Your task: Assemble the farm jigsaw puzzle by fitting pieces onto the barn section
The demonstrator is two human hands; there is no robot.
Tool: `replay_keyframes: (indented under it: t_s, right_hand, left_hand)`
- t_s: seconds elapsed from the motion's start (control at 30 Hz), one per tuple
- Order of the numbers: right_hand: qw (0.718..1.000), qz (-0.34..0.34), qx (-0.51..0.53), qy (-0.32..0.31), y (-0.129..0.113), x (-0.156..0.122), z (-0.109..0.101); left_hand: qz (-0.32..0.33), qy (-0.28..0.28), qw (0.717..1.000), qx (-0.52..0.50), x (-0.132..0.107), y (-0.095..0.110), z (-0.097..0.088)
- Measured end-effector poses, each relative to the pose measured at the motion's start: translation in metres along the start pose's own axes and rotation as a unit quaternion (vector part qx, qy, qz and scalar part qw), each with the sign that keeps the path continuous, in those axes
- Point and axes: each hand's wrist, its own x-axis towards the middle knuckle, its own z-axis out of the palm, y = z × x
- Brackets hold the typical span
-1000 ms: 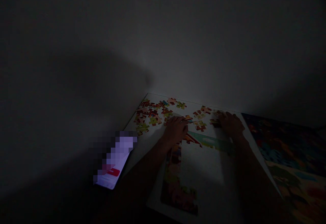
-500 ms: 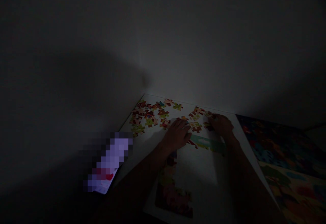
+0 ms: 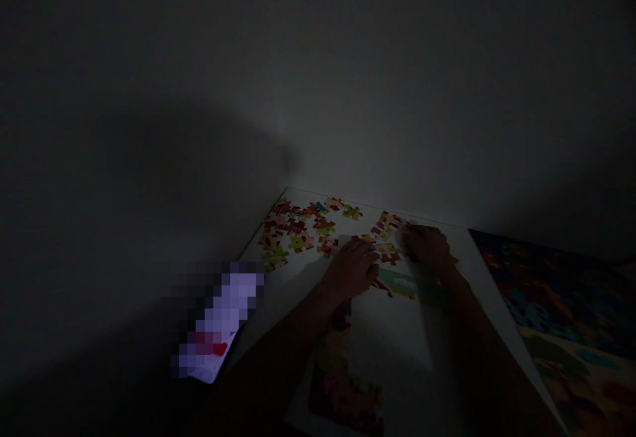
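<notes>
My left hand [image 3: 352,268] lies palm down with its fingers stretched over a few jigsaw puzzle pieces near the middle of the white table [image 3: 397,338]. My right hand [image 3: 428,248] has its fingers bent and closed at a puzzle piece, mostly hidden in its shadow. Between the hands are loose puzzle pieces [image 3: 388,253], and others [image 3: 385,224] sit just beyond. Below them runs a joined green strip of puzzle [image 3: 405,283]. A dark joined puzzle section [image 3: 342,390] extends down the near left, partly behind my left forearm.
Many loose puzzle pieces [image 3: 301,242] are scattered at the table's far left corner. A lit phone [image 3: 218,331], its screen pixelated, is at the left edge. Colourful picture boards [image 3: 571,357] lie at the right. Walls [image 3: 377,126] rise behind and left; the room is dim.
The view has shifted slightly, moving the scene right and down. My right hand has moved a little left over the pieces, its fingers drawn closer together. My left hand has barely moved.
</notes>
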Motion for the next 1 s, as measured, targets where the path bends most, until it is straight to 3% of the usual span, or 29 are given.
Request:
replay_keyframes:
  t_s: [0.17,0.4,0.57,0.87,1.0]
  right_hand:
    - [0.999,-0.038,0.009,0.012,-0.003,-0.001,0.007]
    - [0.999,-0.038,0.015,0.026,-0.002,-0.001,0.011]
    - [0.997,-0.057,0.043,0.035,0.000,-0.002,0.012]
    - [0.997,-0.044,0.038,0.055,-0.005,-0.004,0.010]
    - [0.998,0.007,-0.002,0.058,-0.010,-0.008,0.006]
  left_hand:
    - [-0.013,-0.014,1.000,0.007,0.002,-0.001,-0.005]
    - [-0.034,0.016,0.999,-0.002,0.001,-0.007,-0.001]
    - [-0.046,0.005,0.999,0.003,0.000,-0.009,0.001]
    - [-0.065,0.000,0.998,0.003,0.000,-0.006,-0.001]
    - [-0.064,-0.003,0.998,0.000,0.001,-0.006,-0.002]
